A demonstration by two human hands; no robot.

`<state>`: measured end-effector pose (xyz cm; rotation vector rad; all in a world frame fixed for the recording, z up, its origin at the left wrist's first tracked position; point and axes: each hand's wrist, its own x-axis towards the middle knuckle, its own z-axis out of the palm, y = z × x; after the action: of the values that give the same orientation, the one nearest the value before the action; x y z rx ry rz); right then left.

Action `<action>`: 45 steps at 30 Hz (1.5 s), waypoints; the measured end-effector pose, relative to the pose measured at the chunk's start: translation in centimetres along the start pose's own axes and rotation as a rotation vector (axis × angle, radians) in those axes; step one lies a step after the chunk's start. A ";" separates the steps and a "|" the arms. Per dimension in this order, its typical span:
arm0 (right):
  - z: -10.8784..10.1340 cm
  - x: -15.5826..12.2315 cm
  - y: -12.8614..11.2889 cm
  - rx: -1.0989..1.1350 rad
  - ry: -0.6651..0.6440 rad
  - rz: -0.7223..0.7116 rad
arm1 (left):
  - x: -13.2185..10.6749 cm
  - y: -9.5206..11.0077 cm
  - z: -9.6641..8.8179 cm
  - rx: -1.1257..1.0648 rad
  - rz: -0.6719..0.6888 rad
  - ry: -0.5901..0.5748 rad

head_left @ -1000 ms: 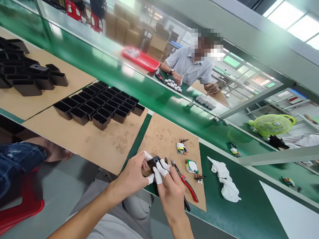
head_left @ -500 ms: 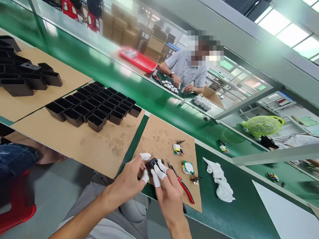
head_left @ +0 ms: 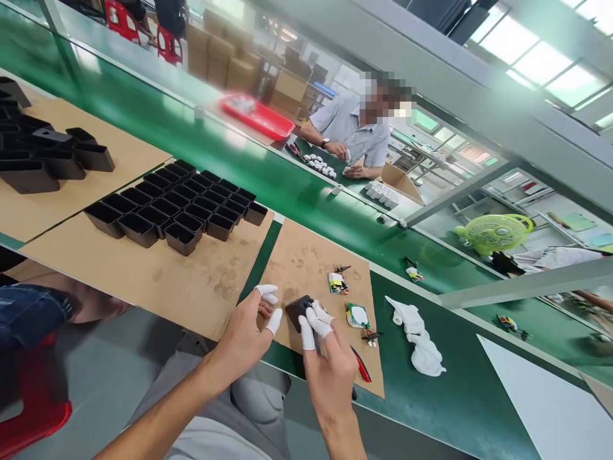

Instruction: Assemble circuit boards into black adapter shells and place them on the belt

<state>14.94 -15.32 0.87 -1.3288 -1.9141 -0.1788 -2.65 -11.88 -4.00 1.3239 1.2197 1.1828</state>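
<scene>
My right hand (head_left: 328, 348), with white finger cots on its fingertips, pinches a small black plastic case (head_left: 297, 312) over the cardboard sheet (head_left: 292, 255). To the left of the case, my left hand (head_left: 249, 329), also in finger cots, has thumb and fingers apart with nothing between them. Red-handled pliers (head_left: 363, 367) lie mostly hidden beneath my right hand. Beyond it are two small circuit boards: one with yellow tape (head_left: 338, 283), the other with a white pad (head_left: 357, 315). Black plug-like pieces lie next to the boards.
Rows of open black cases (head_left: 179, 198) stand on cardboard at left, with another group (head_left: 48, 150) farther left. A crumpled white cloth (head_left: 424, 345) lies on the green bench at right. Across the green belt (head_left: 306, 198), a person (head_left: 352, 131) handles small white parts near a red tray (head_left: 258, 117).
My left hand has come off the black case and moved slightly left. My right hand keeps hold of the case, which is now turned and more exposed. The pliers are more covered.
</scene>
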 end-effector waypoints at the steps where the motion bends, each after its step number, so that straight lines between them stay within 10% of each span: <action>1: -0.1 -0.1 -0.2 0.008 0.041 0.016 | 0.0 0.0 0.0 -0.005 -0.003 0.003; 17: 1.3 -2.3 0.5 0.414 0.168 0.593 | -0.3 0.2 -0.5 -0.029 -0.083 -0.012; 23: -1.3 -2.0 1.1 1.189 0.204 1.059 | -0.6 -0.1 -0.3 -0.022 -0.089 -0.009; 34: -0.6 -0.1 2.1 1.236 0.169 1.055 | -1.0 -0.9 -0.1 0.021 -0.106 -0.024; 45: 4.8 16.7 21.7 0.490 0.180 0.669 | -1.8 -4.6 0.0 0.293 0.137 -0.099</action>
<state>28.28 9.02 2.08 -1.4605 -1.1724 0.4612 -3.10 -13.45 -8.62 1.6866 1.2810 1.0460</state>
